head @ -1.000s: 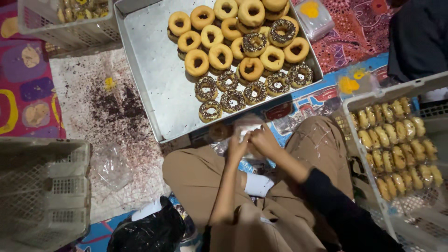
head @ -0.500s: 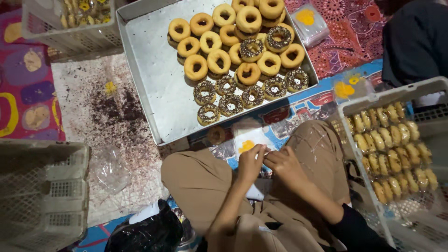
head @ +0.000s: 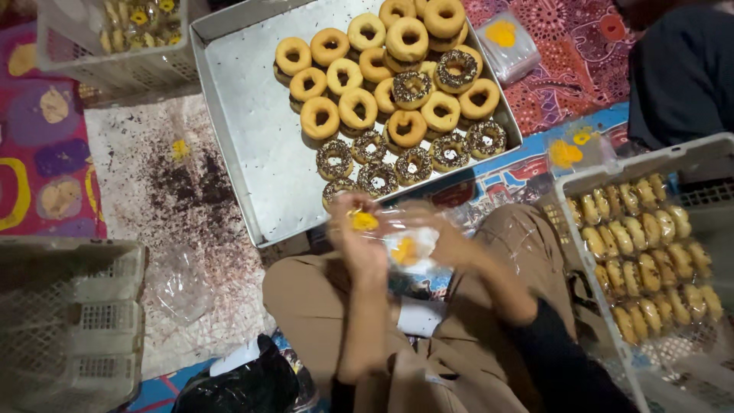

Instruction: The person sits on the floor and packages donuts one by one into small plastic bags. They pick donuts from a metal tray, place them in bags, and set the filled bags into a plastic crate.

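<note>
Head view: left hand and right hand pinch a clear plastic bag between them, over the lap, just below the metal tray. Bag is thin, see-through, with yellow marks, blurred. Left of the hands lies a crumb-strewn sheet; right, a white crate of wrapped doughnuts stands close. Doughnuts fill the tray's right half.

Home doughnut-packing spot on the floor, patterned mat, metal tray of doughnuts, plastic crates
</note>
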